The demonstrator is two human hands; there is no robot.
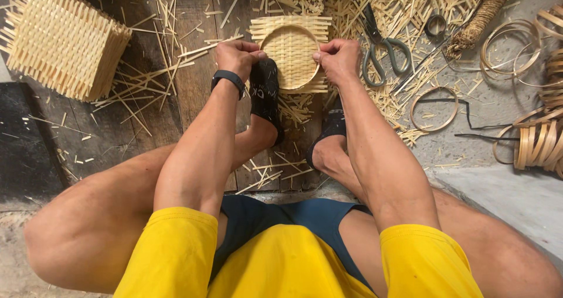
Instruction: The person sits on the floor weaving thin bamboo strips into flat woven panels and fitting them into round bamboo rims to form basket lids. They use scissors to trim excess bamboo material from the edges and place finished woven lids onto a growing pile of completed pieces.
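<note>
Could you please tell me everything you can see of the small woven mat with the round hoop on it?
The woven mat is a small, pale square of flat, bamboo-like strips whose loose ends stick out at the edges. A thin round hoop sits on it, framing the weave. It lies on the plank floor among offcuts. The left hand and right hand pinch its opposite sides.

Stack of woven bamboo mats (61, 40), scissors (381, 46), loose bamboo hoops (434, 107), scattered splints (146, 92) on floor.

woven mat (290, 54): pale bamboo, matt | floor (176, 87): rough wood | scissors (381, 46): metal
</note>
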